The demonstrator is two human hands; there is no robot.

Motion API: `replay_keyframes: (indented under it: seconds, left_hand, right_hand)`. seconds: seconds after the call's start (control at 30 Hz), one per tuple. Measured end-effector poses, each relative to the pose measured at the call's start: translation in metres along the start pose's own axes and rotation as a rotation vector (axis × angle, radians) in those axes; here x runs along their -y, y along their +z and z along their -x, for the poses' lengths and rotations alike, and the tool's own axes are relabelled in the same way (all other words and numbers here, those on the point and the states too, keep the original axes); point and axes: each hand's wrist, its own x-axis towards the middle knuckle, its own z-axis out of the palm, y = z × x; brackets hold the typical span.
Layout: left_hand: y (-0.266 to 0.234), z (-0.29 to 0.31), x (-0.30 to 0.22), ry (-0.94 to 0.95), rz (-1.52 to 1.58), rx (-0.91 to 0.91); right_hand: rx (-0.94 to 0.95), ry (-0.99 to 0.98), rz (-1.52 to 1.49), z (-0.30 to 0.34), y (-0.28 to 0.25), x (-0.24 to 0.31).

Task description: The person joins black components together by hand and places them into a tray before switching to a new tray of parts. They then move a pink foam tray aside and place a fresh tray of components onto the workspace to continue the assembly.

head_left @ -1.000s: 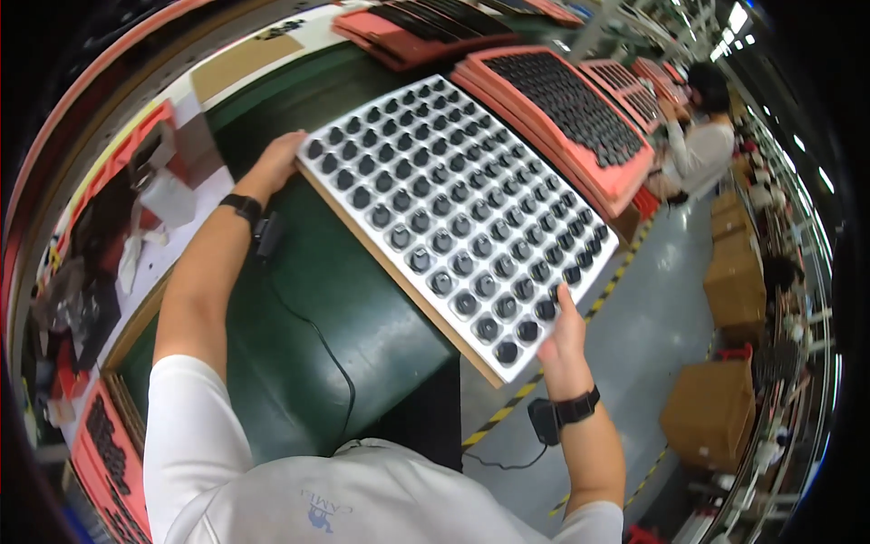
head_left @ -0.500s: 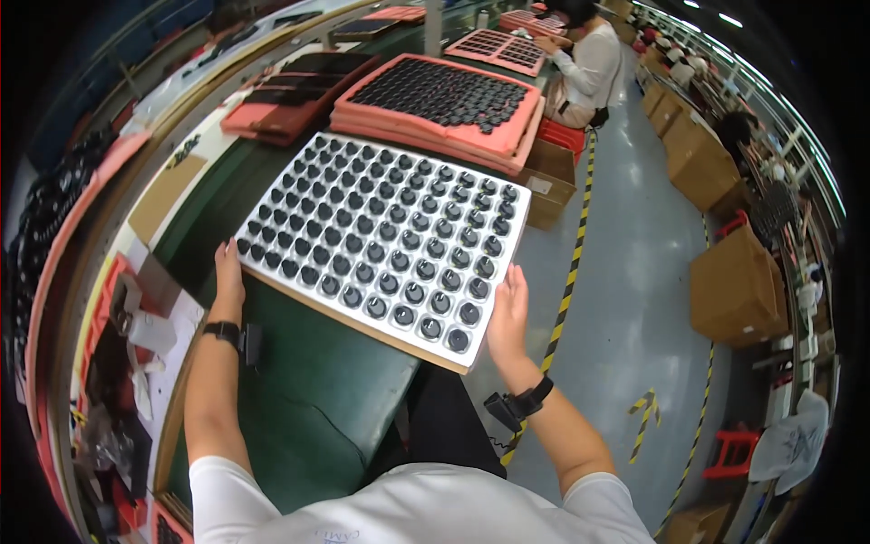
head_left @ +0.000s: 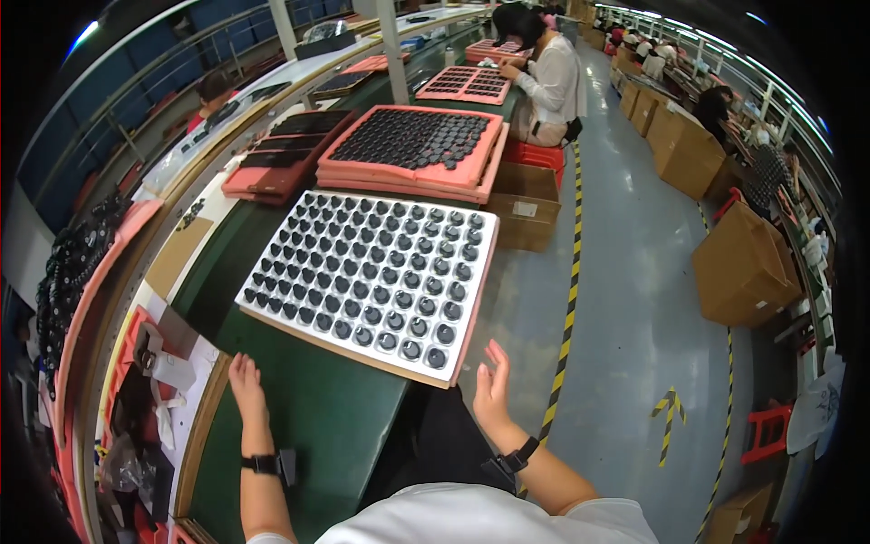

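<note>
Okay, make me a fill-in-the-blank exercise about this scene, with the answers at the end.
1. The left hand is over the ____ worktop.
2. The right hand, fingers apart from everything, holds ____.
3. The white compartment tray carries rows of round ____ parts.
4. The floor arrow is striped black and ____.

Missing words: green; nothing; black; yellow.

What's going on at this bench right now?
The person's left hand and right hand are open and empty, both apart from a white tray full of round black parts. It lies over the green bench, before stacked pink trays. Beyond, a co-worker bends over another pink tray.
</note>
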Motion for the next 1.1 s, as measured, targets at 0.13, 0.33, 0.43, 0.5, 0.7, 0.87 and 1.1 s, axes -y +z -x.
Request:
replay_keyframes:
  seconds: [0.13,0.33,0.43,0.5,0.7,0.87,1.1]
  left_hand:
    - [-0.041,0.002,0.014,0.221,-0.171,0.038]
    - [-0.028,0.026,-0.04,0.321,-0.242,0.119]
    - [-0.021,0.048,-0.074,0.374,-0.299,0.137]
    - [-0.023,0.065,-0.094,0.409,-0.351,0.115]
    - [-0.065,0.118,-0.109,0.367,-0.617,0.013]
    - [-0.106,0.17,-0.092,0.44,-0.91,-0.148]
    - [-0.101,0.283,-0.138,0.439,-1.461,-0.343]
  right_hand:
    - [0.01,-0.23,0.222,0.006,-0.011,0.006]
    - [0.222,-0.567,0.391,0.012,-0.009,0.021]
    - [0.265,-0.608,0.364,0.011,0.001,0.018]
    - [0.294,-0.627,0.351,0.011,0.008,0.017]
    - [0.505,-0.74,0.236,0.014,0.036,0.024]
    - [0.679,-0.795,0.095,0.018,0.06,0.029]
    - [0.957,-0.863,-0.054,0.04,0.098,0.031]
